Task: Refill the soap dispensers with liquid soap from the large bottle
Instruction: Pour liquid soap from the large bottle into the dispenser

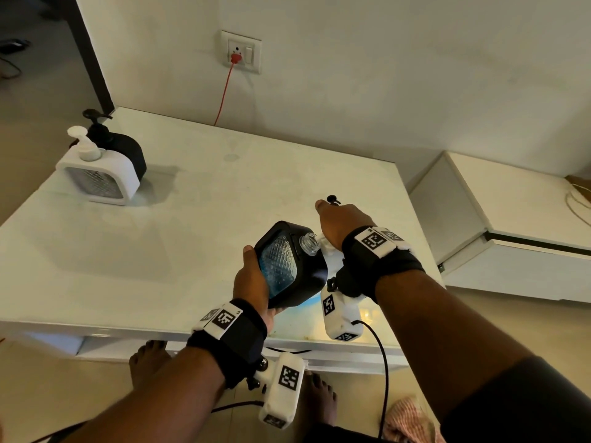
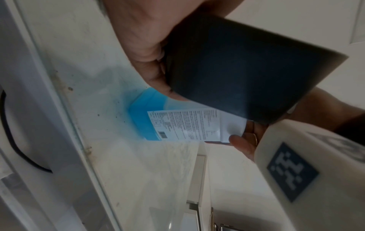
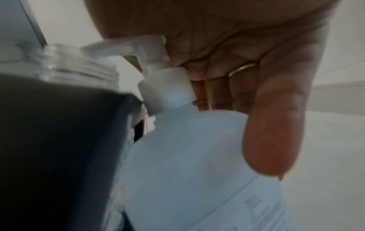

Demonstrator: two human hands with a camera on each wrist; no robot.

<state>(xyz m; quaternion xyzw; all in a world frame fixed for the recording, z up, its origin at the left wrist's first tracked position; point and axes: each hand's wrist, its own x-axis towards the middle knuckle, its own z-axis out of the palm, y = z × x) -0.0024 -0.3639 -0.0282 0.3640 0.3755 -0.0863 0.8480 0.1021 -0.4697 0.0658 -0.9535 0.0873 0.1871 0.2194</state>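
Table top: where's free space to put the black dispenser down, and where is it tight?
Free: the wide middle of the table, between the two capped dispensers at the far left corner and the hands. Tight: the near right edge, where the left hand tilts the open black dispenser against the large bottle under the right hand.

White table [image 1: 192, 219], wall socket [image 1: 241, 52], red cord [image 1: 224, 94], white cabinet [image 1: 511, 219]

Uncapped black dispenser [image 1: 289, 266], tilted, touches, seemingly, the white pump-topped large bottle [image 3: 189, 156].
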